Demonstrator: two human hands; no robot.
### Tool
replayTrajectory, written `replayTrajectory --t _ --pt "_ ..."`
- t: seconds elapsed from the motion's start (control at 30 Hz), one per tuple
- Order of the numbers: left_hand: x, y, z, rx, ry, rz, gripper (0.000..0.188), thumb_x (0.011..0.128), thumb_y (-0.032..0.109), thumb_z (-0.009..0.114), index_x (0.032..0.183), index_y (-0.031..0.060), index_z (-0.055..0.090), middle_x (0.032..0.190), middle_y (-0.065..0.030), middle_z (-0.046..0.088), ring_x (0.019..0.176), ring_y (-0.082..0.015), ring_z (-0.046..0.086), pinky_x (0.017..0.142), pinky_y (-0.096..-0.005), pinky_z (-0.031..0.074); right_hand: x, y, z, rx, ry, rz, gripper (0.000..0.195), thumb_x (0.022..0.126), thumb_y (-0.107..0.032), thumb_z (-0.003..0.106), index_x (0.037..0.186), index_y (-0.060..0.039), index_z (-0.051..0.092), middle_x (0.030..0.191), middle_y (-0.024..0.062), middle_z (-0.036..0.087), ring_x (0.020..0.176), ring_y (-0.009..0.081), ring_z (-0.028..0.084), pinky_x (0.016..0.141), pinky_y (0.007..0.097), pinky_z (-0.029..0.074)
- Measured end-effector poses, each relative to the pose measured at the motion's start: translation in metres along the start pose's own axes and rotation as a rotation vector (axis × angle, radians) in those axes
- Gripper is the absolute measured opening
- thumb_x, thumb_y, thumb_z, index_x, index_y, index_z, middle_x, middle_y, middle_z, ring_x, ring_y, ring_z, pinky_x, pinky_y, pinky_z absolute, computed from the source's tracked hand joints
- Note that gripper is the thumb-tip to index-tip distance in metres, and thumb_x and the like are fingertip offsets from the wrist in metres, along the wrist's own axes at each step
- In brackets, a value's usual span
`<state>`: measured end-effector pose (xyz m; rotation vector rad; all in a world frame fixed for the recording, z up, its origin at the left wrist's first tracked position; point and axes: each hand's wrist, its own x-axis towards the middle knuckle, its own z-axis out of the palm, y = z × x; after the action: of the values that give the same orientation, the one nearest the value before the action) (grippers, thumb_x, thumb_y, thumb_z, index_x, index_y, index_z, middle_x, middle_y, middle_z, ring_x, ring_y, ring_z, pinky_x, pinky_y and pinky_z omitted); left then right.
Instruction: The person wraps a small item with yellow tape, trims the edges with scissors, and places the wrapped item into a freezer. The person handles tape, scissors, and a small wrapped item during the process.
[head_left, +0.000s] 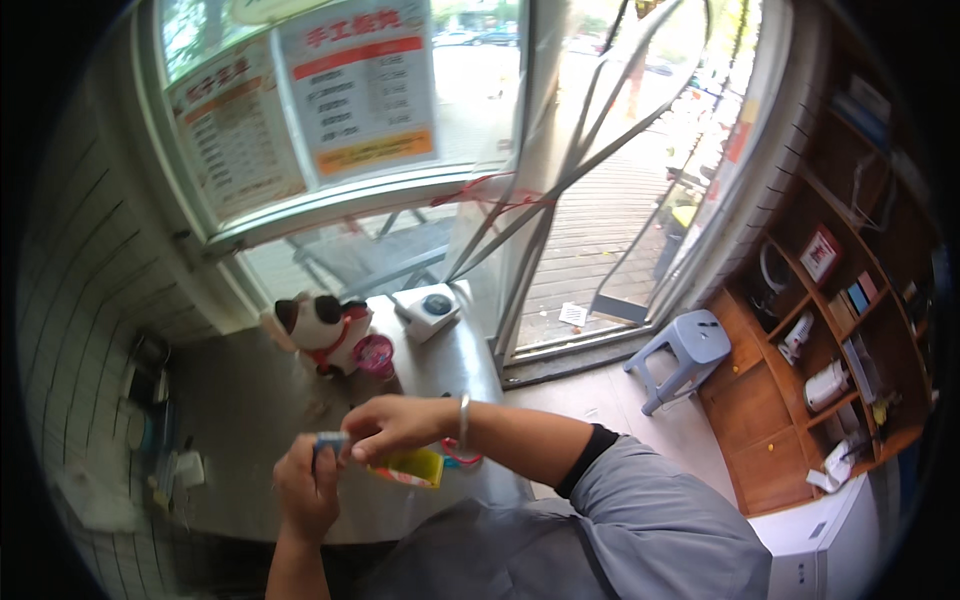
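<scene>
My left hand (307, 487) is closed around a small blue object (330, 441), whose kind I cannot make out. My right hand (401, 426), with a bangle on its wrist, is bent over towards it, fingertips close against the object's right side. Whether those fingertips pinch anything is hidden. Just below my right hand, a yellow packet (420, 466) with red and white print shows on the metal table (240, 450). Part of a red ring-shaped thing (459, 454) peeks out beneath my right wrist.
A white dog figure (319, 326), a pink tub (373, 354) and a white device with a round dial (431, 311) stand at the table's far side. Beyond are a glass door (480, 97) and a grey plastic stool (694, 337). Wooden shelving (757, 397) lines the right.
</scene>
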<state>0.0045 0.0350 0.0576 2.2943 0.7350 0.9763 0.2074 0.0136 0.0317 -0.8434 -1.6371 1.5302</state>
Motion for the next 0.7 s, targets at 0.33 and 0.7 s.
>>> replayTrajectory --t 0.33,0.7 --pt "0.013 -0.017 -0.006 -0.248 0.063 -0.123 0.015 0.091 0.014 0.053 0.088 0.0008 0.059 0.078 -0.0088 0.052 0.072 -0.0202 0.050 0.067 -0.0294 0.040 0.015 0.000 0.017 -0.290 0.503 -0.162 0.013 0.080 -0.016 0.067 0.078 -0.0034 0.065 0.115 0.0107 0.055 0.103 0.0218 0.055 0.089 0.0314 0.043" --pt "0.021 -0.001 -0.016 0.136 0.148 -0.003 0.013 0.088 0.016 0.056 0.086 0.0034 0.058 0.078 -0.0118 0.054 0.070 -0.0317 0.054 0.061 -0.0371 0.043 0.025 0.002 0.026 -0.288 0.592 -0.084 0.012 0.080 -0.013 0.064 0.083 -0.0020 0.063 0.091 0.0075 0.063 0.086 0.0161 0.060 0.080 0.0288 0.046"
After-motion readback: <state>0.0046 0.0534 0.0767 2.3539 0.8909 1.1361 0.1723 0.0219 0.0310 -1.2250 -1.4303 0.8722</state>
